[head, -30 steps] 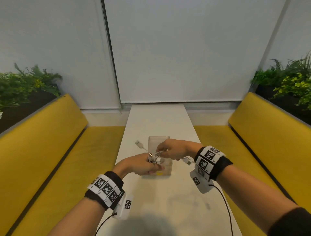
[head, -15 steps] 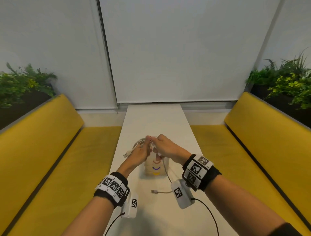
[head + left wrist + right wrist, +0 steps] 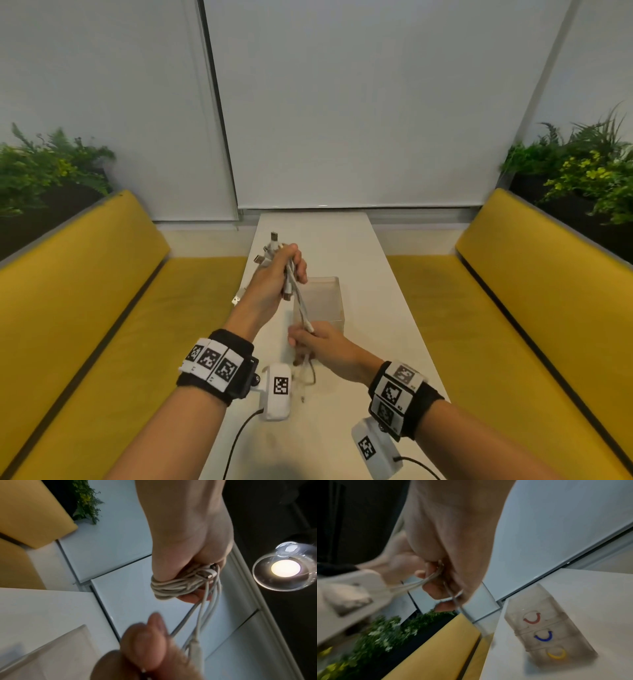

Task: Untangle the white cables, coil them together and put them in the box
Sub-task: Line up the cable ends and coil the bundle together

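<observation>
My left hand (image 3: 286, 270) is raised over the table and grips a bundle of white cables (image 3: 293, 284), wound in loops round its fingers (image 3: 178, 588), with plug ends sticking out past the knuckles. Strands run taut down to my right hand (image 3: 308, 342), which pinches them nearer to me (image 3: 426, 581). Loose cable ends (image 3: 305, 380) trail on the table below it. The clear plastic box (image 3: 322, 301) stands just beyond the right hand; in the right wrist view the box (image 3: 544, 628) shows red, blue and yellow handles.
The narrow white table (image 3: 329, 428) runs away from me between two yellow benches (image 3: 85, 308) (image 3: 534, 301). Green plants (image 3: 51, 168) stand behind both backrests. Wrist camera units and their black leads lie near the table's front.
The hands, together at the box half a second ago, have parted: the left has lifted up and away with the bundle, the right has drawn back toward me, pulling the strands taut.
</observation>
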The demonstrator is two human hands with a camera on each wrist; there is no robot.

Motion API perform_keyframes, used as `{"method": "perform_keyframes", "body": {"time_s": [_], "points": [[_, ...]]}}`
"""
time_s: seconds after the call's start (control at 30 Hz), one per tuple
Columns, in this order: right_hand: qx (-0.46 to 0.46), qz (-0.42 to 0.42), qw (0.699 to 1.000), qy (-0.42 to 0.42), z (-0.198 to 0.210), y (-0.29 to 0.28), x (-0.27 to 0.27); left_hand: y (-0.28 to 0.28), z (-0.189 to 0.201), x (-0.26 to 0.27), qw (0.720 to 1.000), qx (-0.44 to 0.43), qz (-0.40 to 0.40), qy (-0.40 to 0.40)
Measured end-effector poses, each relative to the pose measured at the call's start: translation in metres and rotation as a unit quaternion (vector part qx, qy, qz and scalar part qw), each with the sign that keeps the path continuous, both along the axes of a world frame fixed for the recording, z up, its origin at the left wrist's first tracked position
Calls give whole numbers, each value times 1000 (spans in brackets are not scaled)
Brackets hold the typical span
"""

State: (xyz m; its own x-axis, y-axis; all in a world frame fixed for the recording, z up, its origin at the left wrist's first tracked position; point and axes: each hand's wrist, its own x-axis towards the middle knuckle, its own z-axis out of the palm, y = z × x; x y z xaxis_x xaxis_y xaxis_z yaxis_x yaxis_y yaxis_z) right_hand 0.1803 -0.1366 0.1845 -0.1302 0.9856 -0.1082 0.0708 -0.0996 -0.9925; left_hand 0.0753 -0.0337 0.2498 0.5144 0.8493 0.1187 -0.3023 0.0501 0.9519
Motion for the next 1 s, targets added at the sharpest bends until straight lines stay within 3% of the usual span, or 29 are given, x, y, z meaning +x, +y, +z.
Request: {"method": "perform_keyframes", "body": {"time_s": [0.13, 0.27, 0.43, 0.57, 0.63, 0.7, 0.83, 1.0], "points": [[-36, -9, 997, 71, 3, 5, 7, -10, 10, -2, 996, 7, -85, -7], [-73, 16, 985, 158, 7, 12, 17, -25, 12, -1, 981, -42, -178, -65], [-100, 71, 984, 128, 5, 16, 25, -35, 13, -3, 954, -51, -278, -98], [-145, 138, 971, 133, 6, 23, 40, -40, 10, -11, 928, -30, -366, -65], [-158, 161, 968, 111, 11, 29, 53, -43, 9, -16, 918, -12, -395, -27], [-169, 175, 969, 36, 26, 31, 66, -45, 8, -20, 912, -8, -410, 21], [-193, 172, 962, -83, 66, 27, 79, -54, 6, -21, 910, 63, -371, 175], [-224, 126, 950, -175, 79, 27, 64, -64, -4, -8, 836, 174, -337, 395]]}}
